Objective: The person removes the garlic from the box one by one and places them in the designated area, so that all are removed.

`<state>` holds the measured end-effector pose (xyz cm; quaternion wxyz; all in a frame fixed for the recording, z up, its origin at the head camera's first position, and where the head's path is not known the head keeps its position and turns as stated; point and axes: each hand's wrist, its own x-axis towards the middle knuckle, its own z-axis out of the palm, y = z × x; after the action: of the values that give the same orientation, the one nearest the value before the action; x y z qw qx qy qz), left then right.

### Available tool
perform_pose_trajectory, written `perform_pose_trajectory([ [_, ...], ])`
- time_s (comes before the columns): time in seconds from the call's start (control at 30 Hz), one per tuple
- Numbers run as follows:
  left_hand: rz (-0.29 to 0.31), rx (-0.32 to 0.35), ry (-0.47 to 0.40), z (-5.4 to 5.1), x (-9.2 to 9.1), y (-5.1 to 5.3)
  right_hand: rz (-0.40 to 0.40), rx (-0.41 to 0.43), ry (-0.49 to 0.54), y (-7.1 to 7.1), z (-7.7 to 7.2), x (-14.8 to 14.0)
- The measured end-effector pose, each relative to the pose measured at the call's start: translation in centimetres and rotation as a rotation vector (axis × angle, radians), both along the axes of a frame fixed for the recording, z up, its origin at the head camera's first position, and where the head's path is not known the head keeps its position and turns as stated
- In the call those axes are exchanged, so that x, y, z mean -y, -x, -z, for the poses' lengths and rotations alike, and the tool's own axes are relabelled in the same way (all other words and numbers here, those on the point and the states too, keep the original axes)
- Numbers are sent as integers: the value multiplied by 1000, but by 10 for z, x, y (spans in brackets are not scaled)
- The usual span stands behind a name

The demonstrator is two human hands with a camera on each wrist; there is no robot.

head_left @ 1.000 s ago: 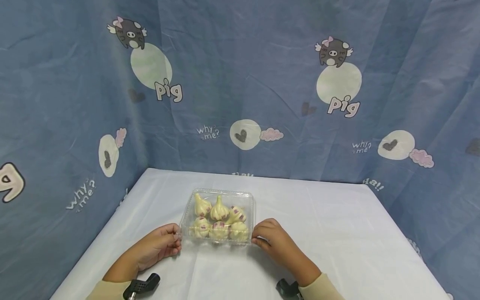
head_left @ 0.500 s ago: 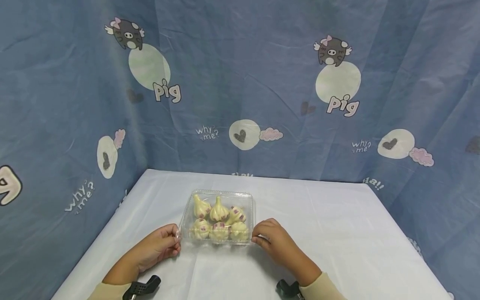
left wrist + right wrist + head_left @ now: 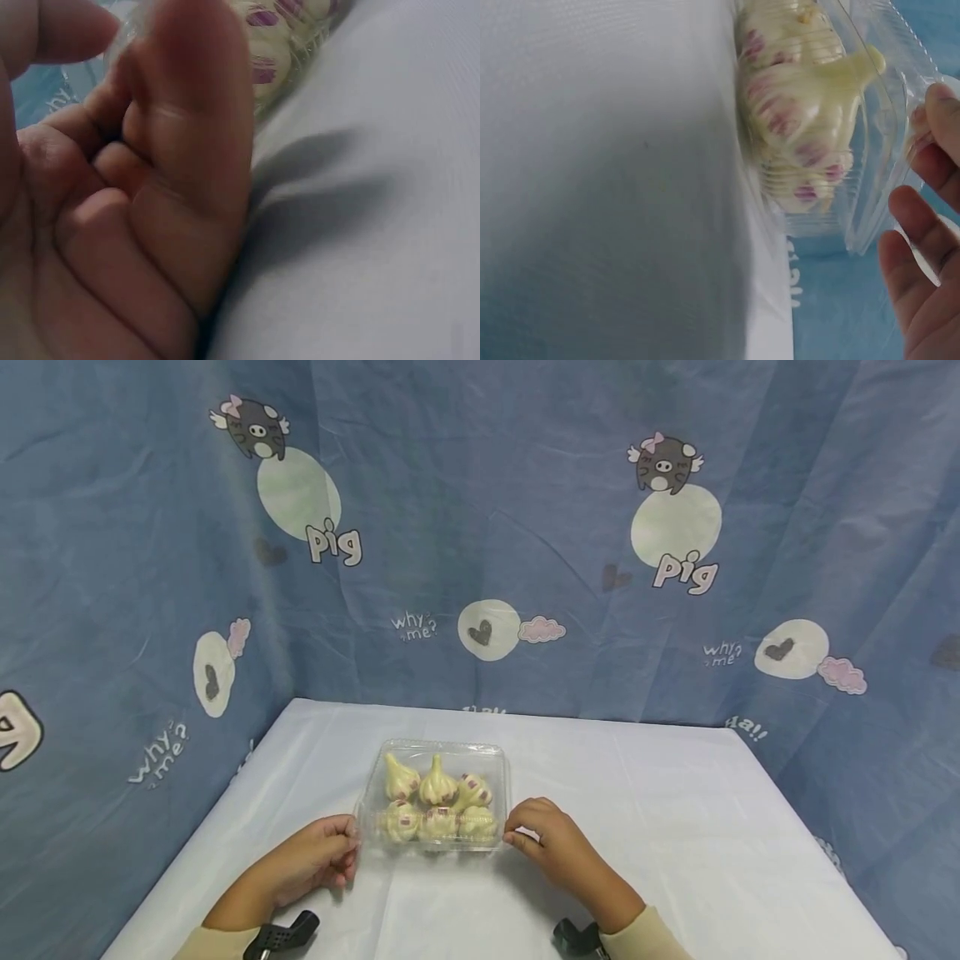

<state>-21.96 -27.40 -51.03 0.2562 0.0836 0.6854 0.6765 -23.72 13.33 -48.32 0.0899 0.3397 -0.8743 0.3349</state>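
A clear plastic clamshell box (image 3: 495, 760) sits on the white table in the head view, its lid down over several garlic bulbs (image 3: 437, 785). At the box's near left corner, my left hand (image 3: 303, 856) pinches the plastic edge. My right hand (image 3: 551, 843) grips the near right edge between thumb and forefinger. The right wrist view shows that pinch on the lid's rim (image 3: 892, 97), with the other fingers (image 3: 915, 225) loosely bent. In the left wrist view the thumb (image 3: 199, 112) hides most of the box, leaving some garlic (image 3: 266, 60) visible behind it.
The white tablecloth (image 3: 637, 802) spreads out to the right of the box and behind it. A blue curtain (image 3: 555, 510) printed with pigs hangs along the back and sides. Dark wrist-camera mounts (image 3: 281, 935) stick out near both sleeves.
My left hand has lowered slightly at the left corner, and the box's left edge has sunk a little with it. The right hand stays almost still.
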Motion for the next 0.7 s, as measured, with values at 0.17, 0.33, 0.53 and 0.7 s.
perform_pose_trajectory([
  [0.17,-86,8,26,-2,-1,-1,4,5,30,-3,-4,-2],
  [0.33,-367,-75,128,-3,-10,-1,17,-11,60,-5,-5,-2],
  [0.53,-415,-226,256,-2,-19,-2,53,-55,115,-5,-5,-1],
  [0.7,-375,-292,225,-1,-23,0,75,-39,164,-1,-9,2],
])
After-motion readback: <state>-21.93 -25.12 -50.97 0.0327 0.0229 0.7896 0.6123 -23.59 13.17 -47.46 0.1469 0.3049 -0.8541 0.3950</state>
